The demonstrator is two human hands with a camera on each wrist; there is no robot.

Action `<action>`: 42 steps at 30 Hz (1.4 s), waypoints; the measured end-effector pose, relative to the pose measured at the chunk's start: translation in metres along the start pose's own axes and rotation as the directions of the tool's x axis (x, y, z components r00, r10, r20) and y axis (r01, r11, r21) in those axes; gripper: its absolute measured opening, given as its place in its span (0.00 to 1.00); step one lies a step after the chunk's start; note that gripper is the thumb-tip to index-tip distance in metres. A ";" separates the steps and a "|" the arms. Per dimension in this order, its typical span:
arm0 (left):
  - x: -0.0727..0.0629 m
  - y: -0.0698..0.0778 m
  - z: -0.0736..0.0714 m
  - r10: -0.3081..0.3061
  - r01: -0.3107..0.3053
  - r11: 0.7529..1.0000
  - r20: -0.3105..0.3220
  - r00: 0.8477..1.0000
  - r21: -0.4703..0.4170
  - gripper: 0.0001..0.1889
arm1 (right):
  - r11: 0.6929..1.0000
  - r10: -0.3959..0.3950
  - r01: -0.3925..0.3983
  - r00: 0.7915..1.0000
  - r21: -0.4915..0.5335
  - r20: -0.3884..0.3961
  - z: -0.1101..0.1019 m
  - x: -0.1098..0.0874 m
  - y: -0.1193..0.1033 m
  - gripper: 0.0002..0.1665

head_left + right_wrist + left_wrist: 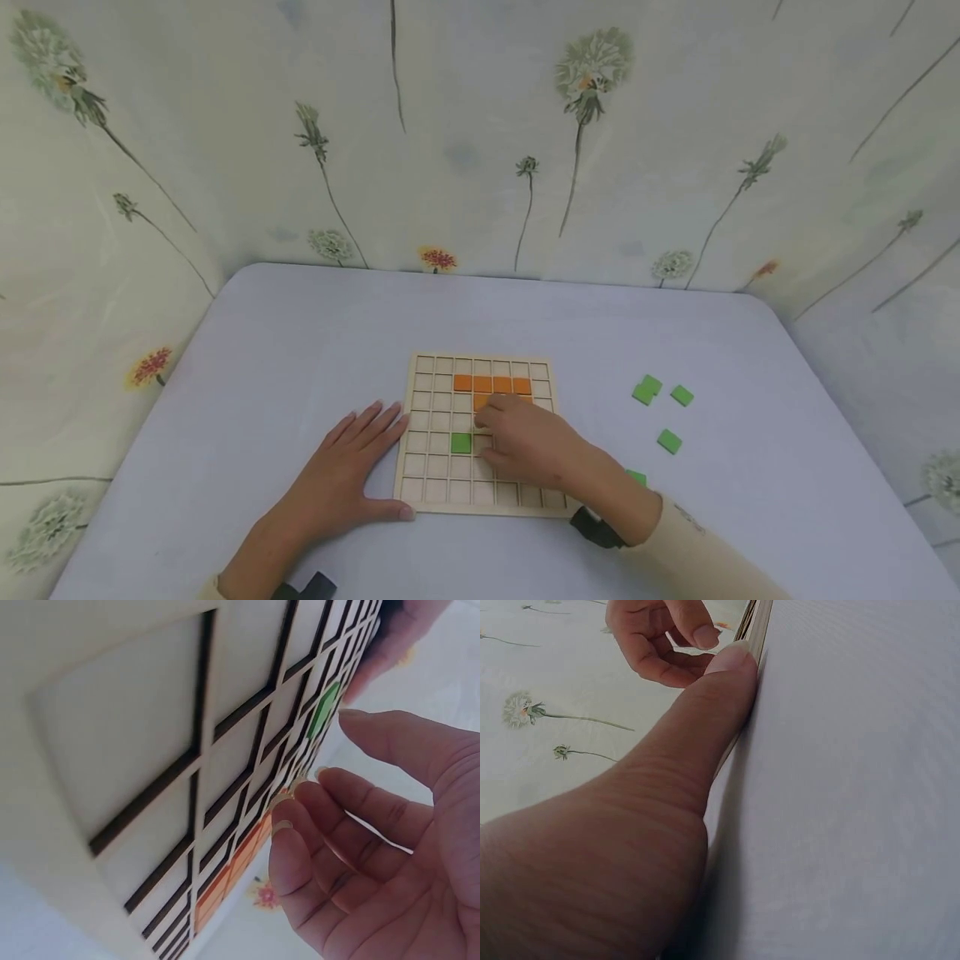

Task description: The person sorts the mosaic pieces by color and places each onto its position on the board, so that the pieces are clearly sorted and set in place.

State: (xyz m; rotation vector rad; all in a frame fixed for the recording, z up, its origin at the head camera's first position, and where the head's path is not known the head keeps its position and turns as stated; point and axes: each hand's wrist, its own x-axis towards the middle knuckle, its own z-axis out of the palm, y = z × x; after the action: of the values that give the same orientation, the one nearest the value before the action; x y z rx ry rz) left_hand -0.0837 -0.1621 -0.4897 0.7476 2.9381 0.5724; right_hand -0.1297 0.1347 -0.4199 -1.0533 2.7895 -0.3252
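A wooden grid board [487, 509] lies flat on the table. My left hand [341, 475] rests beside it with fingers spread, fingertips at its left edge and the thumb [705, 701] against the near corner. Over the middle of the grid hovers my right hand [528, 442], fingers loosely bent, thumb apart from them, nothing between them in the right wrist view. One green square tile [461, 443] sits in a cell just left of the right thumb. A row of orange tiles [482, 384] fills cells near the far side; more orange below is partly hidden by the right hand.
Several loose green tiles [670, 442] lie on the table to the right of the board, one of them [637, 477] partly covered by the right forearm. A pale cloth covers the table [322, 325]. Behind it hangs a flower-patterned backdrop [465, 192].
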 end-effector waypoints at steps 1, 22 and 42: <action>0.000 0.000 -0.001 -0.002 0.002 1.000 0.003 1.000 0.000 0.63 | 1.000 0.003 -0.003 1.000 0.002 -0.004 0.000 -0.001 0.001 0.14; -0.001 0.002 0.000 -0.021 0.021 1.000 0.010 1.000 -0.006 0.63 | 0.986 0.167 -0.167 0.986 -0.020 0.023 -0.006 -0.040 0.032 0.17; 0.000 0.004 -0.001 -0.012 0.012 1.000 0.002 1.000 0.003 0.63 | 0.946 0.321 -0.322 0.946 -0.039 -0.033 -0.017 -0.109 0.067 0.22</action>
State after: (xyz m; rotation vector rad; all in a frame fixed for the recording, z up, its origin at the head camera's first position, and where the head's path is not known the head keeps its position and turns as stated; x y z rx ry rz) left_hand -0.0822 -0.1585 -0.4872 0.7292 2.9406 0.5656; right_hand -0.0951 0.2589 -0.4145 -0.5856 2.9387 -0.2387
